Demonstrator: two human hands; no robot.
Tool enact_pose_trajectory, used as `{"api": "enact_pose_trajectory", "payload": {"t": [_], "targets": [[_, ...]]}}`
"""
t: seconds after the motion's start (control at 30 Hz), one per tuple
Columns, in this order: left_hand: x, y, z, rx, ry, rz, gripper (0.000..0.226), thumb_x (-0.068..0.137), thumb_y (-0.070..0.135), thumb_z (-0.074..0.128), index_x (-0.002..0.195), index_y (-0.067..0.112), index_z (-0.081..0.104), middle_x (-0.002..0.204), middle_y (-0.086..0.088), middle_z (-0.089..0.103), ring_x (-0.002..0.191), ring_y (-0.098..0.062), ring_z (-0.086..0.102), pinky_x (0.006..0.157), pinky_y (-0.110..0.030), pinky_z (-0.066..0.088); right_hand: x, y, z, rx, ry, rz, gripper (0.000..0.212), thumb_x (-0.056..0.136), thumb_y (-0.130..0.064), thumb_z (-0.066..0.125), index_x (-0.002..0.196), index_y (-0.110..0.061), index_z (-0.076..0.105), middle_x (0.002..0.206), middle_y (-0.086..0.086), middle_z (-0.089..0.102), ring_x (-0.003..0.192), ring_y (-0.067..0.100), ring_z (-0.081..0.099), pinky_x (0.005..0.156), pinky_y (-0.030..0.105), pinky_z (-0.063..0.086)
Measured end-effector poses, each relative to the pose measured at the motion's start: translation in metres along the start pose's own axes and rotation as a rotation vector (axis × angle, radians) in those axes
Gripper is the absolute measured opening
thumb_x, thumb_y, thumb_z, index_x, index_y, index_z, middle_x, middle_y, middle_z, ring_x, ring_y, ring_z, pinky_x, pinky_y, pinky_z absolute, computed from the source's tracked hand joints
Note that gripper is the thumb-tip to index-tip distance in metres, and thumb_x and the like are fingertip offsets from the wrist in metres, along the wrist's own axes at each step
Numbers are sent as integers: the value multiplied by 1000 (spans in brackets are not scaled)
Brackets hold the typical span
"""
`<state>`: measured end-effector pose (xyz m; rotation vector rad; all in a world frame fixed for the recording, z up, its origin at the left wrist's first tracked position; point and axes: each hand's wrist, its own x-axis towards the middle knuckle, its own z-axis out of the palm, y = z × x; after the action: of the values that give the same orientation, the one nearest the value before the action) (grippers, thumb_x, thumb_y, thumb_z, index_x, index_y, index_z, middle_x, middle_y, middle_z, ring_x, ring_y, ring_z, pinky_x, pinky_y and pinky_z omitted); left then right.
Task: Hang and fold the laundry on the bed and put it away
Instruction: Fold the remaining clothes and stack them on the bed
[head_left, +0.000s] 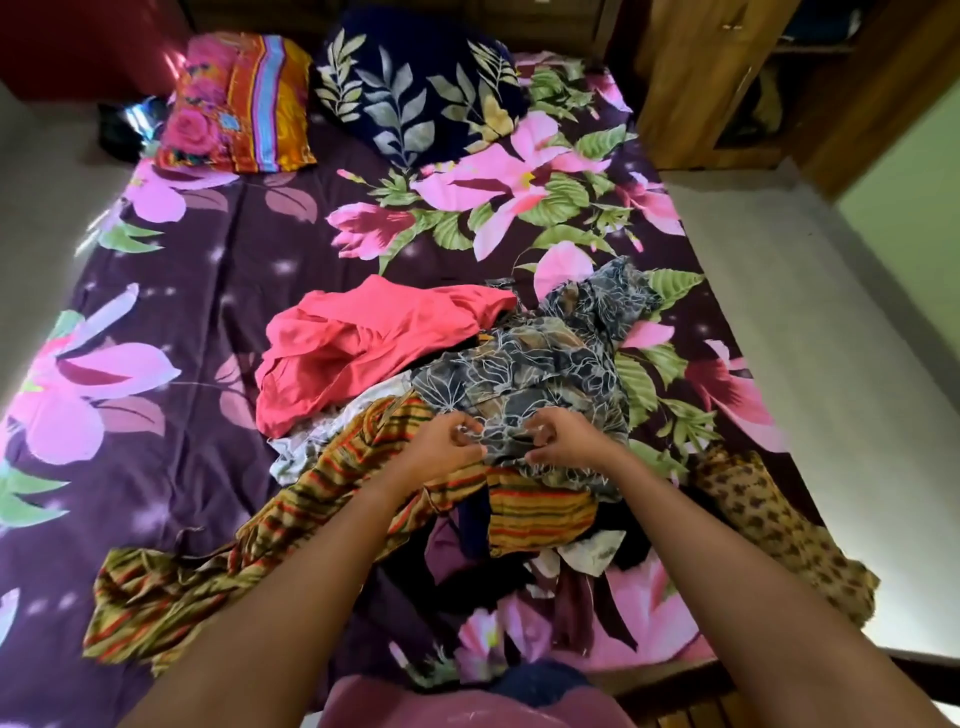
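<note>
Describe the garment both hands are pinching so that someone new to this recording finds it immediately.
On the purple flowered bedsheet, a laundry heap lies near the foot. On top of it, the left hand and right hand pinch the grey-blue garment. Its white line-drawn leaves set it apart from the plain coral garment beside it and the striped yellow garment underneath.

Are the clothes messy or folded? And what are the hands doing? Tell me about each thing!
Grey leaf-print garment: crumpled, pinched by both hands.
Left hand: pinching that garment.
Right hand: pinching it too.
Coral-pink cloth garment: unfolded, rumpled.
Yellow-orange striped cloth: unfolded, sprawled out.
Leopard-print cloth: unfolded, lying loose.
Wooden wardrobe: door open.
</note>
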<state>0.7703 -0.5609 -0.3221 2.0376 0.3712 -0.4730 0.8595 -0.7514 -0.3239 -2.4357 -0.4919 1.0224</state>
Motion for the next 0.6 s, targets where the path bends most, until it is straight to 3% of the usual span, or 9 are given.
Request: {"api": "enact_pose_trajectory", "payload": {"t": [0.23, 0.33, 0.43, 0.53, 0.6], "targets": [[23, -3, -3, -16, -20, -26, 23, 87, 18, 65, 109, 18, 58, 92, 1, 62, 71, -3, 56, 55, -12, 39, 26, 33, 6, -577, -61, 11, 72, 73, -25, 77, 136, -21, 43, 136, 10, 34, 128, 30, 33, 103, 47, 36], [29, -8, -6, -12, -29, -29, 26, 87, 17, 64, 112, 16, 57, 90, 3, 61, 75, -3, 57, 55, -10, 40, 30, 42, 14, -569, -11, 17, 41, 84, -17, 63, 124, -20, 55, 134, 12, 36, 129, 33, 32, 105, 50, 29], [31, -8, -12, -3, -13, -26, 22, 87, 15, 64, 108, 17, 57, 86, 5, 60, 74, -4, 58, 55, -10, 41, 35, 37, 9, -493, 79, -61, 29, 92, -6, 46, 118, -14, 53, 115, 9, 55, 115, 28, 49, 105, 44, 33], [33, -4, -19, -35, 56, 20, 20, 86, 16, 65, 104, 21, 56, 89, 5, 61, 76, -10, 60, 57, -12, 46, 36, 10, -10, -213, 126, -138, 21, 94, -4, 45, 113, -12, 45, 96, 9, 57, 89, 28, 58, 79, 41, 50], [33, 7, -26, -44, 86, 84, 34, 85, 24, 68, 116, 18, 56, 103, 4, 61, 89, -11, 60, 72, -19, 49, 40, -17, -30, -132, 210, -235, 17, 94, -8, 47, 111, -11, 46, 95, 12, 57, 85, 30, 57, 73, 43, 49]]}}
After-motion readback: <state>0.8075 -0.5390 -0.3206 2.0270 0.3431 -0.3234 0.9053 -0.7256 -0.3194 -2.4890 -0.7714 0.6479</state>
